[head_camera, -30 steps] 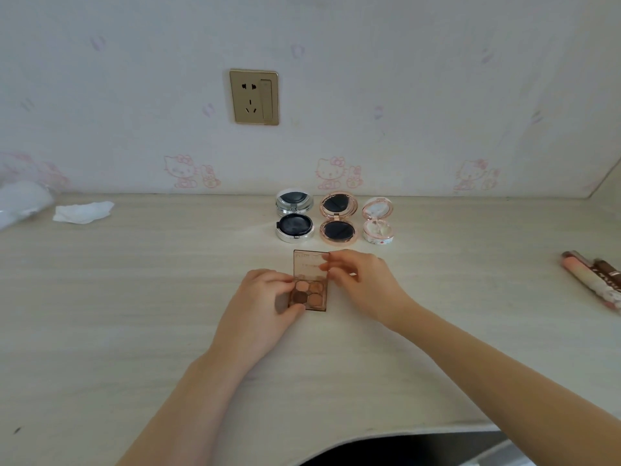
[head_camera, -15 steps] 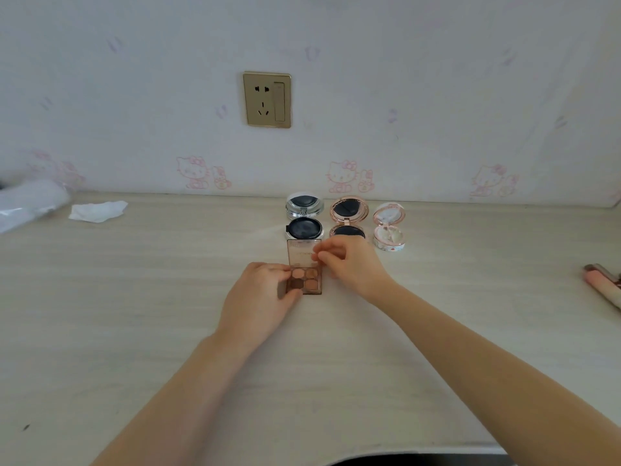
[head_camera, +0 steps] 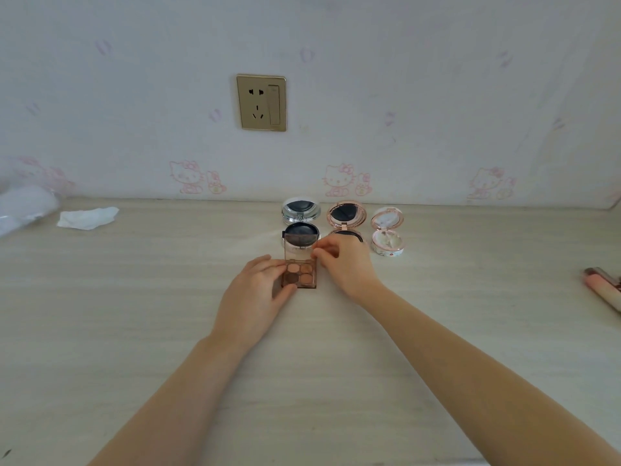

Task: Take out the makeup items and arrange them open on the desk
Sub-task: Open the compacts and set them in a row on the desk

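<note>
Left hand (head_camera: 255, 290): grips the eyeshadow palette (head_camera: 300, 275) base by its left edge.
Right hand (head_camera: 342, 264): pinches the clear lid's right edge, lid raised.
Palette: on the desk (head_camera: 134, 314), just before the silver compact (head_camera: 300, 227).
Behind: rose-gold compact (head_camera: 345, 215), pink compact (head_camera: 387, 230), both open.
</note>
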Available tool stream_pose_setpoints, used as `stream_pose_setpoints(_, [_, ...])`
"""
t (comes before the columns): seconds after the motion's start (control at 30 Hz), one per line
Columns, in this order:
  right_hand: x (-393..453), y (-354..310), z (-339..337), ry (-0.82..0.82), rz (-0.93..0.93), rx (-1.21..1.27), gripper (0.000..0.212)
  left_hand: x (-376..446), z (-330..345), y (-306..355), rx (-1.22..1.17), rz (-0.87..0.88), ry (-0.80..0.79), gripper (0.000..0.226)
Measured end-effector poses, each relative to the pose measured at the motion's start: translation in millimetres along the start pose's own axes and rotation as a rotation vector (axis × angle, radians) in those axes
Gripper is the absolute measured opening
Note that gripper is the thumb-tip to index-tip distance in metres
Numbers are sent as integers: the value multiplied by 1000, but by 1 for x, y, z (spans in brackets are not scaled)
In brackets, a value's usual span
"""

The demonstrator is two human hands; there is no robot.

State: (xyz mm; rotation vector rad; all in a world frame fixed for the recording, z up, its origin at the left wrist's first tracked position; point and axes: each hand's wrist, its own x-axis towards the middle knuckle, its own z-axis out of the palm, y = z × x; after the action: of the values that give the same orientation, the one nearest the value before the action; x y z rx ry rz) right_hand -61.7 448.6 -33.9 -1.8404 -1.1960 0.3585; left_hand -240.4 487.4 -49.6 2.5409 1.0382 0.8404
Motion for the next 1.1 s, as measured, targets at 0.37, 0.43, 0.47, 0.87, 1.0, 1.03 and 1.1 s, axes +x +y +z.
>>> stream_pose_setpoints(0.37, [1,-1,2,19,-4,-3,10,-1,3,0,44,-28,-2,33])
stream_pose_setpoints(0.43, [1,0,2,21,-2,-8,10,-2,2,1,44,-29,6,32])
stream_pose_setpoints(0.47, [0,0,2,20,1,-6,11,-2,1,1,42,-31,6,32])
stream_pose_setpoints(0.87, [-29,0,-31,-106,-30,-127,27,-14,-12,24,220,65,96,22])
stream_pose_setpoints(1.0, [-50,6,-56,-162,-85,-292,32,-21,-12,40,221,129,64,21])
stream_pose_setpoints(1.03, [-56,8,-64,-173,-97,-341,33,-23,-10,46,215,142,55,19])
stream_pose_setpoints(1.1, [-67,15,-79,-189,-112,-430,35,-26,-6,60,192,167,33,17])
